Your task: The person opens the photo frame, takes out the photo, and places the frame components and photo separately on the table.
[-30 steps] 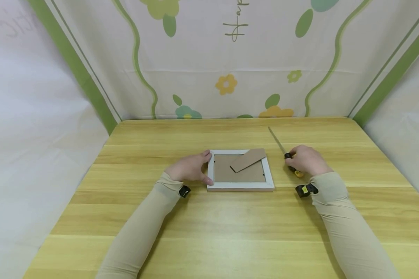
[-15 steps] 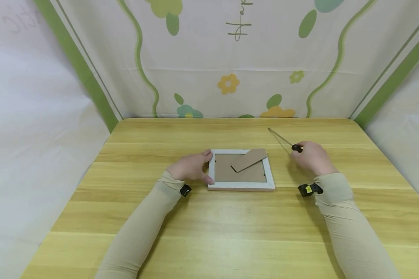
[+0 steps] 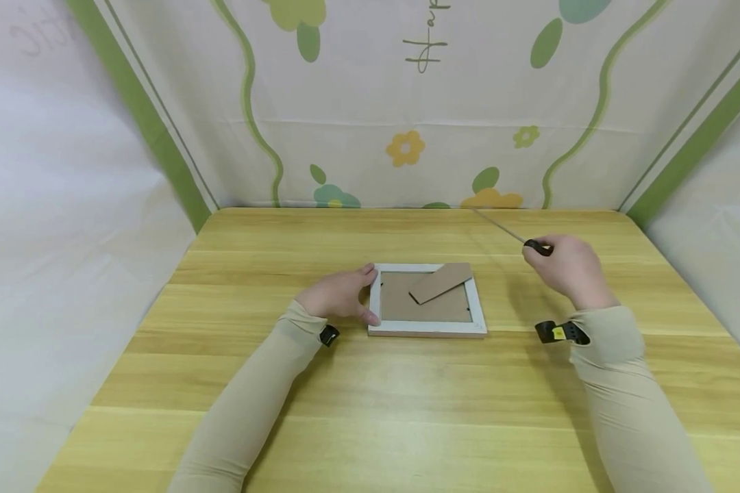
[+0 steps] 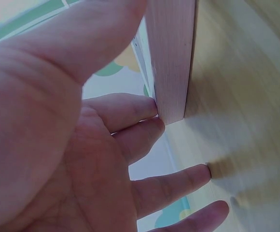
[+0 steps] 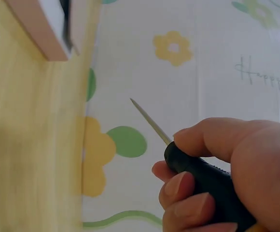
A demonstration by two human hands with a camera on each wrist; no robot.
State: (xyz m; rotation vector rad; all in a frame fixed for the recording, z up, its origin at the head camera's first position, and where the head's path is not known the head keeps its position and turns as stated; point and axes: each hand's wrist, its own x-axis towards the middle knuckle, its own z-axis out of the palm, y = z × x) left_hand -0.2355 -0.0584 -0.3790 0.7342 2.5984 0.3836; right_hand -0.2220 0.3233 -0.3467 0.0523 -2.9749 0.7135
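A white picture frame (image 3: 422,329) lies back side up on the table. Its brown backing board (image 3: 397,308) and a slanted cardboard stand (image 3: 442,282) face upward. My left hand (image 3: 336,294) rests at the frame's left side, thumb by the near corner and fingertips by the far one. In the left wrist view, straight fingers (image 4: 139,111) touch the frame's edge (image 4: 170,63). My right hand (image 3: 567,267) grips a screwdriver (image 5: 203,181) by its dark handle, raised to the right of the frame. The thin shaft (image 5: 149,118) points away to the far left.
The wooden table (image 3: 376,418) reaches back to a white cloth (image 3: 339,96) printed with flowers and leaves. More white cloth hangs along both sides. A dark strap device (image 3: 328,335) sits on the left wrist and another (image 3: 560,333) on the right.
My right hand has picked the screwdriver up from the table and moved it up and slightly right. The left hand and the picture frame have stayed in place.
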